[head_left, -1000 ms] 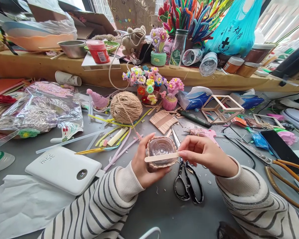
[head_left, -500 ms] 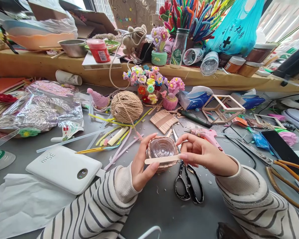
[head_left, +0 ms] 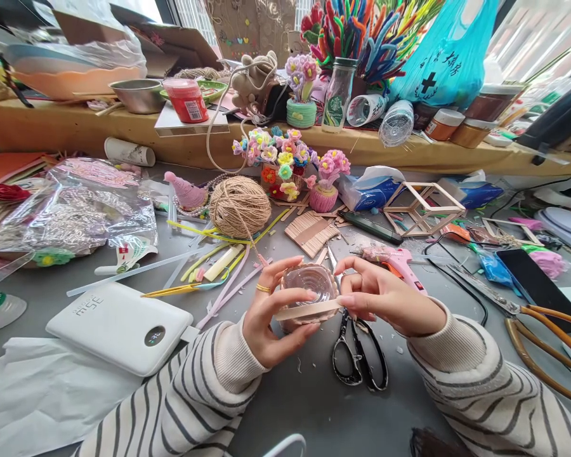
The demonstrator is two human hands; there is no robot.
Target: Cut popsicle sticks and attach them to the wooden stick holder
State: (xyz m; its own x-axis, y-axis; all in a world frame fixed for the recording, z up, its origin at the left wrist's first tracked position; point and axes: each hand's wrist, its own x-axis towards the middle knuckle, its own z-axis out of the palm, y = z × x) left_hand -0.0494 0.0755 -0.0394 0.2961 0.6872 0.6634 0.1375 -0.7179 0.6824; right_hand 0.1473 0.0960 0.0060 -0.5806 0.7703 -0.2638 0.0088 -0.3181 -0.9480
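Both hands meet over the grey table [head_left: 314, 406], just in front of the black scissors [head_left: 359, 355]. The left hand [head_left: 271, 314] is curled around a small clear plastic cup [head_left: 308, 287] whose sides are wrapped in twine; its fingers have shifted since a second ago, so a gold ring now shows and the thumb presses the near end of a flat wooden stick [head_left: 307, 310]. The right hand [head_left: 385, 298] pinches the other end of that stick between thumb and forefinger, the remaining fingers loosely bent. The stick lies across the cup's near rim, tilted slightly more than before, and the cup sits a little higher. The ball of jute twine [head_left: 240, 206], white power bank [head_left: 118, 327] and pink glue gun [head_left: 397, 259] lie as they did. The cup's far wall and base are hidden by the fingers; whether the stick is stuck to the rim cannot be told.
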